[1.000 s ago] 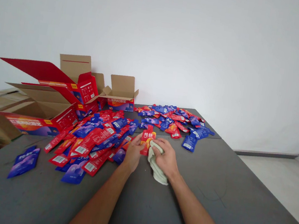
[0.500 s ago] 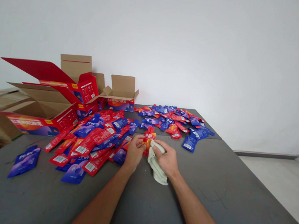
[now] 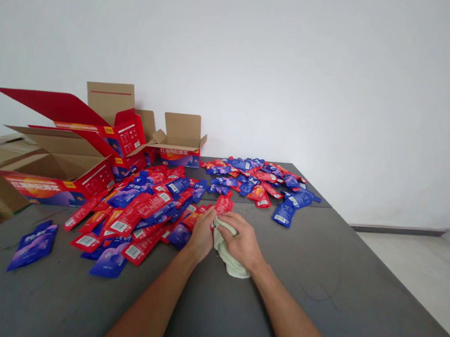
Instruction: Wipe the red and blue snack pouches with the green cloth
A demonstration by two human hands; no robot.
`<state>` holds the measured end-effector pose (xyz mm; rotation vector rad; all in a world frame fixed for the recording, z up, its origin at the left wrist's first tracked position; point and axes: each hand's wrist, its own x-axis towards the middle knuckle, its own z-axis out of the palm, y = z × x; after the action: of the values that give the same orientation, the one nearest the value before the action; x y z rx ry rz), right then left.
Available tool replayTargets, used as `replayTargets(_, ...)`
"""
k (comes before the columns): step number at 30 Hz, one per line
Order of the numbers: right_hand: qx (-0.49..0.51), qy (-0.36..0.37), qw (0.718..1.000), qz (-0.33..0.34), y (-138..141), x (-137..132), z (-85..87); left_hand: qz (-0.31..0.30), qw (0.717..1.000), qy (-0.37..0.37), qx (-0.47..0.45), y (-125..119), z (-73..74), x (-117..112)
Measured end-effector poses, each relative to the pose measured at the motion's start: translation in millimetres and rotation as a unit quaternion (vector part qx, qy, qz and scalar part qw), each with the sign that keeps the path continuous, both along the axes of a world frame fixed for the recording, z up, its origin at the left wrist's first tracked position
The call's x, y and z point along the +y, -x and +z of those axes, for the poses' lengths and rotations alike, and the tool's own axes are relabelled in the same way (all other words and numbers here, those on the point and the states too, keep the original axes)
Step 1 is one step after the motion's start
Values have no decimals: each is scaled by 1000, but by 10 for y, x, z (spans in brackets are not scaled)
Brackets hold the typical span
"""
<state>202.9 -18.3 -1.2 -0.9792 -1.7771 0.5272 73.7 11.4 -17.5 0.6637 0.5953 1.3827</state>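
Observation:
My left hand point(image 3: 201, 236) pinches a small red sachet point(image 3: 224, 204) at its lower edge, just above the grey table point(image 3: 343, 280). My right hand point(image 3: 241, 242) is closed on a pale green cloth point(image 3: 229, 258) pressed against the same sachet. Both hands meet at the table's middle, beside a big heap of red and blue sachets point(image 3: 144, 210) on the left.
A second spread of red and blue sachets point(image 3: 262, 182) lies at the far edge. Open red-and-brown cartons point(image 3: 80, 154) stand at the left, and another open carton point(image 3: 180, 143) stands at the back. One blue sachet point(image 3: 32, 246) lies apart near the left.
The red sachet has tilted down and away, now lower and flatter between my hands. The cloth has shifted over it. My hands stayed in nearly the same place.

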Motion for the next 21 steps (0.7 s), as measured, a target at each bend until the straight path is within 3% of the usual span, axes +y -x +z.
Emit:
replayTargets(5, -30, -13, 999, -38, 40, -5, -16, -32, 999, -22, 5, 57, 55, -8)
replayTargets(11, 1, -12, 982, -190, -147, 80, 22, -100, 992, 16, 81, 52, 64, -86)
replayTargets(14, 4, -17, 973, -231, -221, 97, 52, -127, 987, 19, 95, 33, 57, -114)
replayTargets(17, -14, -22, 976, -217, -199, 81, 45, -122, 988, 15, 88, 26, 42, -113)
replayTargets(21, -72, -6, 987, -142, -78, 20, 8, -119, 990, -6, 78, 35, 40, -92)
